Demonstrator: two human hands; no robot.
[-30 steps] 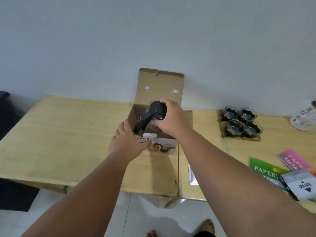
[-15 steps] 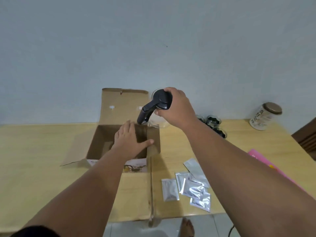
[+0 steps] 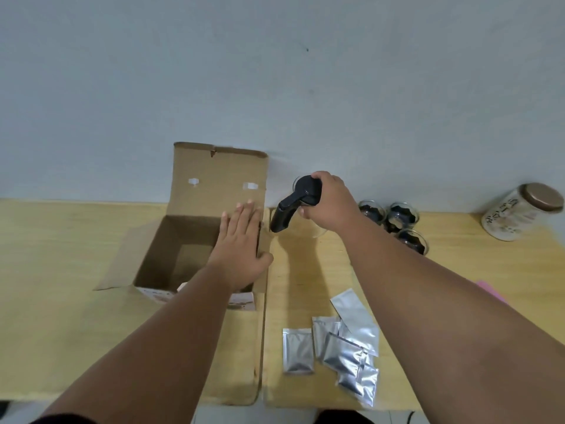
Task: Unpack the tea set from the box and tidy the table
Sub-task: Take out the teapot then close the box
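Observation:
An open cardboard box [image 3: 171, 249] stands on the wooden table [image 3: 61, 270], its lid flap upright against the wall and its inside looking empty. My left hand [image 3: 241, 249] lies flat, fingers spread, on the box's right wall. My right hand [image 3: 327, 200] grips the black lid of a glass teapot [image 3: 293, 206] with a black handle, just right of the box and low over the table. Glass cups [image 3: 397, 221] with dark inserts stand behind my right forearm, partly hidden.
Several silver foil sachets [image 3: 345, 344] lie near the table's front edge. A lidded glass jar [image 3: 519, 212] stands at the far right by the wall. A pink sheet [image 3: 492, 289] peeks out beside my right arm. Two tabletops meet at a seam [image 3: 263, 347].
My right hand lifted the teapot out of the box and carried it right, then down toward the table. My left hand shifted from the box's front edge to its right wall.

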